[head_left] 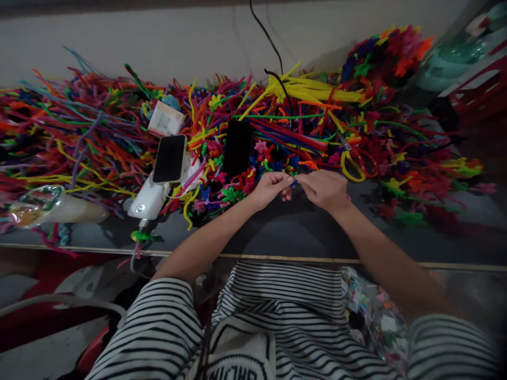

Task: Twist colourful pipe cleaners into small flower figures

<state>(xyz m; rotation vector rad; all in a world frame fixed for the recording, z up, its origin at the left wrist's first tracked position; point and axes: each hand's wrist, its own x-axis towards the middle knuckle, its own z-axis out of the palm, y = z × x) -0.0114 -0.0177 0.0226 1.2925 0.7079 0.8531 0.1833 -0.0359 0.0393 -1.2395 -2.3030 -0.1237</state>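
Note:
My left hand [273, 189] and my right hand [325, 189] meet above the dark table near its front edge. Between their pinched fingertips shows a small bit of blue pipe cleaner [293, 182]; most of it is hidden by the fingers. Just behind the hands lie loose pipe cleaners [285, 134] in many colours and small twisted pieces, among them a pink flower shape [260, 147]. A black phone [237, 148] rests on the pile beyond my left hand. Scissors [354, 164] with a yellow and a red handle lie right of my right hand.
A second phone [170, 158] lies beside a white power bank [148, 198] with a cable. At the left a plastic cup [59, 207] lies on its side. Yellow pipe cleaners [317, 91] are heaped at the back, near a black cord [266, 31]. A bag of scraps [376, 316] hangs below the table edge.

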